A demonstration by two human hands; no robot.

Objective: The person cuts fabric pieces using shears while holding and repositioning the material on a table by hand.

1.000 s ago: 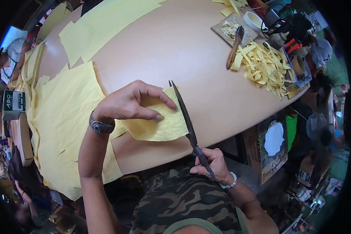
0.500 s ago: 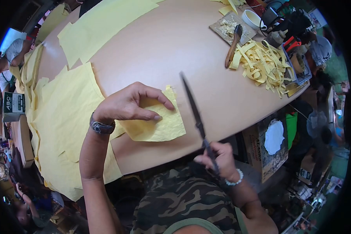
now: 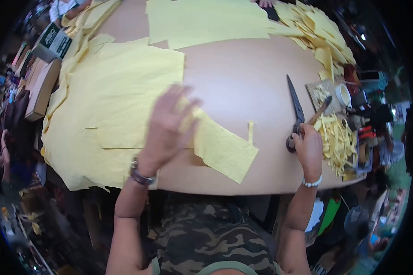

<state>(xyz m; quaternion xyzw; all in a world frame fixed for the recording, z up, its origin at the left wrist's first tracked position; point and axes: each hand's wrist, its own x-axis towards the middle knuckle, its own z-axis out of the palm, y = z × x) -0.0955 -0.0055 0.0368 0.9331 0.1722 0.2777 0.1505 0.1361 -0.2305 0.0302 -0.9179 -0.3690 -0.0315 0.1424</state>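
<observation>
My left hand (image 3: 170,128) is blurred by motion over the edge of the large yellow sheets (image 3: 119,91), with its fingers apart. Beside it a smaller yellow piece (image 3: 225,149) lies on the table, and a thin yellow strip (image 3: 251,133) stands off near its right corner. My right hand (image 3: 309,149) grips the handles of black scissors (image 3: 296,103). Their blades are together and point away from me, close to the table surface.
Yellow strips (image 3: 337,142) are heaped at the right, near a brush (image 3: 322,109), a small board (image 3: 317,94) and a white cup (image 3: 343,95). More yellow pieces (image 3: 314,27) lie beyond. Another person's hand (image 3: 264,2) shows at the far edge.
The view has turned right. My right hand has moved the scissors away from the yellow piece, and their blades have closed. My left hand has come off the piece.
</observation>
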